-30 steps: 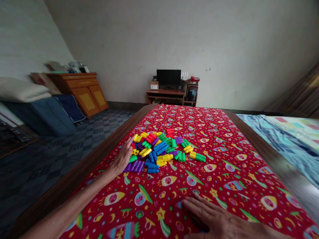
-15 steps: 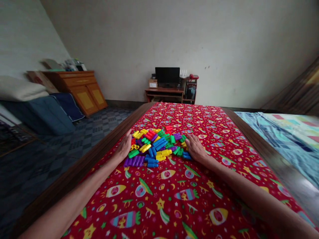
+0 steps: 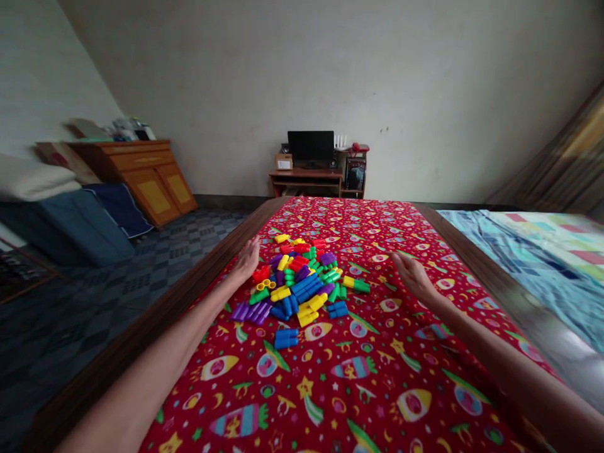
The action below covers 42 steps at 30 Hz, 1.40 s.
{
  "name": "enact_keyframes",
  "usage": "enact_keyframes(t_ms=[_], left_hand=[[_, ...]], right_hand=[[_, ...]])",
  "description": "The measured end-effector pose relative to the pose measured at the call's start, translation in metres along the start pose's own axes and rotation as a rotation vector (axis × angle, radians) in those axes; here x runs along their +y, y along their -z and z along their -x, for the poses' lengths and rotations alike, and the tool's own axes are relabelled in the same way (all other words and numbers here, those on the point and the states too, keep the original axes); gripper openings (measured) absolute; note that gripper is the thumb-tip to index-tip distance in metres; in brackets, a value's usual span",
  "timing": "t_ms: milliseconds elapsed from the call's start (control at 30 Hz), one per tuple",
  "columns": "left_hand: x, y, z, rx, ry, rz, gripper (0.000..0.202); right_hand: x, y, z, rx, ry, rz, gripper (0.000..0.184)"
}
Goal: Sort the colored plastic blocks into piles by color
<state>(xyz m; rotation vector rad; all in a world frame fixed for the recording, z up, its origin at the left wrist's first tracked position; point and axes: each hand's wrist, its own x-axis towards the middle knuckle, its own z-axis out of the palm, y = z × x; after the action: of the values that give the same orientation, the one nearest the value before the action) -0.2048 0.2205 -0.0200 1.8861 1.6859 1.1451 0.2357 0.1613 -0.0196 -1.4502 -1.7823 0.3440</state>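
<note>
A pile of toy building blocks (image 3: 306,286) in yellow, red, green, blue and purple lies on a red patterned cloth (image 3: 340,390). My left hand (image 3: 247,258) stands on edge at the pile's left side, fingers stretched out and nothing held. Close to it are a red block (image 3: 261,274) and a yellow block (image 3: 265,284). My right hand (image 3: 413,275) is over the cloth to the right, apart from the blocks, its fingers extended and holding nothing. A yellow-green piece (image 3: 356,285) is the block nearest to it. One blue block (image 3: 286,339) lies in front of the pile.
The cloth covers a table with dark wooden edges (image 3: 198,286). Beyond it stands a desk (image 3: 304,176) with a monitor (image 3: 310,147). A wooden cabinet (image 3: 151,179) is at the left. A bed with a blue sheet (image 3: 509,264) adjoins the right side.
My right hand has moved away to the right from the blocks. My left hand has shifted slightly up and right. The pile has changed shape, and a blue block now lies apart in front.
</note>
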Motion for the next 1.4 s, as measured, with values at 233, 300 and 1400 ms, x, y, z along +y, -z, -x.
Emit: enact_keyframes(t_ms=[233,300,1400], left_hand=[[0.037,-0.053,-0.044,-0.215,-0.122,0.054,0.063],[0.061,-0.071,-0.042,-0.34,-0.182,0.07,0.062],[0.095,-0.096,0.099,-0.385,-0.504,-0.296,0.106]], right_hand=[[0.042,0.017,0.012,0.099,-0.175,0.116,0.064],[0.041,0.016,0.011,0.1,-0.179,0.127,0.062],[0.035,0.011,0.012,0.09,-0.266,0.018,0.055]])
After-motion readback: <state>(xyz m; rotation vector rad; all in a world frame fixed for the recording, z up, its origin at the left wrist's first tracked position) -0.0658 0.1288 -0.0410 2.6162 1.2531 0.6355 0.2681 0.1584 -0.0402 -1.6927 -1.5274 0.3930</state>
